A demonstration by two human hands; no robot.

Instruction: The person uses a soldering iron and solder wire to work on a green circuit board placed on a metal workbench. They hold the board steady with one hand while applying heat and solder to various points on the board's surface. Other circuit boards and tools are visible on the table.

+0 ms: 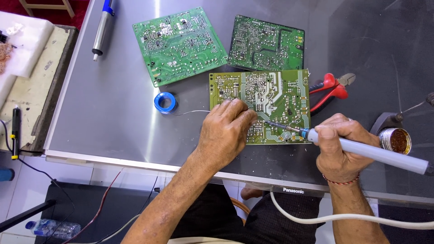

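Note:
A yellow-green circuit board (271,92) lies solder side up on a grey metal table (113,108). My left hand (226,131) rests on the board's near left part, pinching a thin solder wire that runs from a blue spool (164,102). My right hand (337,144) grips a pale grey soldering iron (375,152). Its dark tip (275,124) touches the board near my left fingertips.
Two more green boards (178,43) (266,43) lie at the back. Red-handled cutters (332,88) sit right of the board. A tip-cleaner tin (397,140) stands at right. A desoldering pump (101,29) lies at far left, beside a bench (36,77).

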